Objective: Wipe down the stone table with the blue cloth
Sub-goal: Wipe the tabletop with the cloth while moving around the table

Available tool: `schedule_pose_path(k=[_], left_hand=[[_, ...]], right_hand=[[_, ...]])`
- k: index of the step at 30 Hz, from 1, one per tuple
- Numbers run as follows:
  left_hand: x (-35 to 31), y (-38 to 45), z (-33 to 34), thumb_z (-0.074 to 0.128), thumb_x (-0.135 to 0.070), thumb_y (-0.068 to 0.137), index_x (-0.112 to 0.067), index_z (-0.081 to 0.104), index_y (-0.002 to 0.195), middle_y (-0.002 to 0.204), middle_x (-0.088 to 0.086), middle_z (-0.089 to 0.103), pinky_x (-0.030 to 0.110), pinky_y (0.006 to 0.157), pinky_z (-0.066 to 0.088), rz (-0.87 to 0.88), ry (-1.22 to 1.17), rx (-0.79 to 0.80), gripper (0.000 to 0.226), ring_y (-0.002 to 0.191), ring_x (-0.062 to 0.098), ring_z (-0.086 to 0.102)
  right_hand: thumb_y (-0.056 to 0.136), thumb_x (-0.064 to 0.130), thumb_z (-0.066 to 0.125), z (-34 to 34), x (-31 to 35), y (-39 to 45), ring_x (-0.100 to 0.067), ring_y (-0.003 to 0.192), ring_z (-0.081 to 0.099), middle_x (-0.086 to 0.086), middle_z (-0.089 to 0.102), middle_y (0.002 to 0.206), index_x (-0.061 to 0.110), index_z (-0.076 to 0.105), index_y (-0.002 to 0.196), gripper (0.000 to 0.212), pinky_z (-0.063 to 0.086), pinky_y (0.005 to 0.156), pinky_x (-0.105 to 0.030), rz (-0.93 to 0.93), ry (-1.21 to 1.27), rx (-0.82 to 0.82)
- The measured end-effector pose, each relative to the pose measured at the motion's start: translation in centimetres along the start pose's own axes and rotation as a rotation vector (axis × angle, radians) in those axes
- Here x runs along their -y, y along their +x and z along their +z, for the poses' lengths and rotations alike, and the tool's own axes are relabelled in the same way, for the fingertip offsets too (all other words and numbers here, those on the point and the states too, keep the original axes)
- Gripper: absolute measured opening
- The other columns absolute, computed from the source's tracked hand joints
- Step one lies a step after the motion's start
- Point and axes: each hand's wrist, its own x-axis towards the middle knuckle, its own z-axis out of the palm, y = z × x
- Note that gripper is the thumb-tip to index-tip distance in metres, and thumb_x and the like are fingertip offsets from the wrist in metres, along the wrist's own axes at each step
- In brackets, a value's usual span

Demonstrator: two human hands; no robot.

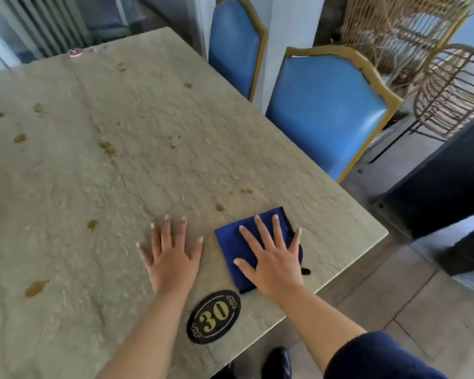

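Note:
A folded dark blue cloth (231, 242) lies flat on the pale stone table (115, 165) near its right front corner. My right hand (271, 258) rests palm down on the cloth with fingers spread, covering most of it. Just left of the cloth, my left hand (170, 255) lies flat on the bare stone, fingers apart, holding nothing. Brown stains (36, 288) are scattered over the tabletop, several to the left and beyond my hands.
A black oval plaque reading 30 (213, 316) sits at the front edge between my forearms. Two blue padded chairs (326, 110) stand along the table's right side. Wicker chairs (446, 86) stand further right. A small round cap (75, 52) lies at the far edge.

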Motion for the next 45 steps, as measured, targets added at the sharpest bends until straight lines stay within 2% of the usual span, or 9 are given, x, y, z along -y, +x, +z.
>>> schedule_pose_path(k=[7, 15, 18, 22, 27, 31, 34, 38, 45], left_hand=[[-0.1, 0.2, 0.7, 0.004, -0.066, 0.091, -0.044, -0.019, 0.146, 0.159, -0.009, -0.018, 0.057, 0.117, -0.006, -0.049, 0.059, 0.023, 0.064, 0.145, 0.02, -0.023], [-0.1, 0.0, 0.5, -0.003, -0.049, 0.088, -0.016, 0.003, 0.154, 0.162, -0.004, -0.003, 0.045, 0.121, -0.006, -0.137, -0.135, -0.059, 0.074, 0.147, 0.006, -0.011], [-0.2, 0.1, 0.3, -0.004, -0.05, 0.09, -0.015, -0.002, 0.153, 0.162, -0.002, -0.009, 0.046, 0.12, -0.005, -0.121, -0.094, -0.045, 0.073, 0.146, 0.009, -0.018], [-0.2, -0.1, 0.4, -0.009, -0.05, 0.09, -0.016, -0.01, 0.152, 0.16, -0.002, -0.017, 0.044, 0.121, -0.006, -0.107, -0.066, -0.037, 0.071, 0.145, 0.01, -0.023], [0.4, -0.1, 0.8, 0.002, -0.045, 0.093, -0.01, 0.002, 0.153, 0.162, 0.002, -0.005, 0.035, 0.121, -0.008, -0.172, -0.315, -0.196, 0.068, 0.148, 0.011, -0.011], [0.6, 0.2, 1.0, 0.004, -0.047, 0.094, -0.006, 0.012, 0.152, 0.162, 0.008, 0.008, 0.037, 0.122, -0.001, -0.183, -0.338, -0.211, 0.072, 0.149, 0.016, -0.001], [0.5, 0.2, 1.0, -0.006, -0.056, 0.092, -0.007, 0.01, 0.153, 0.162, 0.009, 0.004, 0.036, 0.122, -0.002, -0.168, -0.264, -0.19, 0.079, 0.149, 0.018, -0.006], [0.4, 0.1, 0.9, -0.008, -0.057, 0.091, -0.009, 0.009, 0.153, 0.162, 0.01, 0.004, 0.035, 0.121, -0.004, -0.149, -0.261, -0.185, 0.08, 0.149, 0.019, -0.006], [0.7, 0.2, 0.8, 0.011, -0.038, 0.089, -0.007, 0.019, 0.151, 0.158, 0.013, 0.021, 0.031, 0.121, -0.003, -0.155, -0.471, -0.27, 0.071, 0.148, 0.024, 0.01]], right_hand=[[0.082, 0.079, 0.011, -1.8, -2.4, 11.9, -0.038, 0.142, -0.024, -0.002, -0.02, 0.159, 0.038, -0.009, 0.15, 0.081, -0.01, 0.111, -0.063, 0.293, 0.032, 0.051], [0.088, 0.043, 0.034, -0.2, 1.9, 9.3, -0.024, 0.148, 0.005, 0.006, 0.013, 0.16, 0.042, 0.021, 0.147, 0.06, 0.007, 0.118, -0.047, -0.679, 0.013, -0.017], [0.089, 0.044, 0.028, -0.9, -1.0, 13.7, -0.029, 0.147, 0.011, 0.0, 0.016, 0.16, 0.035, 0.022, 0.149, 0.061, 0.016, 0.116, -0.053, -0.377, -0.035, -0.082], [0.095, 0.055, 0.013, -1.5, 4.2, 19.3, -0.038, 0.144, -0.016, -0.008, -0.014, 0.16, 0.031, -0.006, 0.151, 0.063, -0.01, 0.116, -0.053, 0.026, -0.035, -0.004], [0.093, 0.058, 0.012, 0.0, 10.4, 15.9, -0.035, 0.144, -0.019, -0.005, -0.012, 0.16, 0.034, -0.004, 0.151, 0.065, -0.009, 0.117, -0.05, -0.476, -0.107, 0.011], [0.089, 0.068, 0.022, -0.4, 4.0, 14.9, -0.022, 0.148, -0.003, 0.007, 0.006, 0.16, 0.042, 0.014, 0.149, 0.065, 0.001, 0.119, -0.043, -0.859, -0.048, 0.013], [0.084, 0.078, 0.011, -1.5, 0.0, 18.2, -0.024, 0.148, 0.003, 0.005, 0.009, 0.161, 0.043, 0.016, 0.148, 0.074, 0.01, 0.118, -0.049, -0.56, -0.049, -0.026], [0.089, 0.071, 0.01, -1.3, 4.7, 18.8, -0.032, 0.145, -0.017, -0.005, -0.014, 0.16, 0.033, -0.005, 0.151, 0.075, -0.007, 0.117, -0.05, -0.097, -0.064, 0.008], [0.086, 0.072, 0.022, 0.5, 5.8, 7.7, -0.026, 0.146, -0.016, 0.0, -0.003, 0.161, 0.037, 0.004, 0.151, 0.076, -0.005, 0.118, -0.046, -0.78, -0.081, 0.048]])
